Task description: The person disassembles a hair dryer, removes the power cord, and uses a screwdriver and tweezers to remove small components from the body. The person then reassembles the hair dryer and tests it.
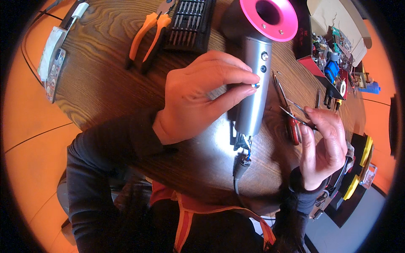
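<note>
A hair dryer with a silver handle (249, 114) and a pink head ring (288, 14) lies on the wooden table in front of me. Over the handle, below its two round controls, my left hand (196, 90) is closed in a pinch. A tiny blue-and-white part (255, 85) shows at those fingertips; its kind is unclear. My right hand (322, 145) grips tweezers (300, 119), their tips apart and pointing toward the handle. Loose wires (249, 151) come out of the handle's open lower end and run into a grey cable (241, 166).
A red-handled screwdriver (292, 128) lies between handle and tweezers. Orange pliers (147, 36) and a black bit set (187, 23) are at the back, with a phone (55, 71) far left. At the back right stands a box (306, 69) of electronic parts.
</note>
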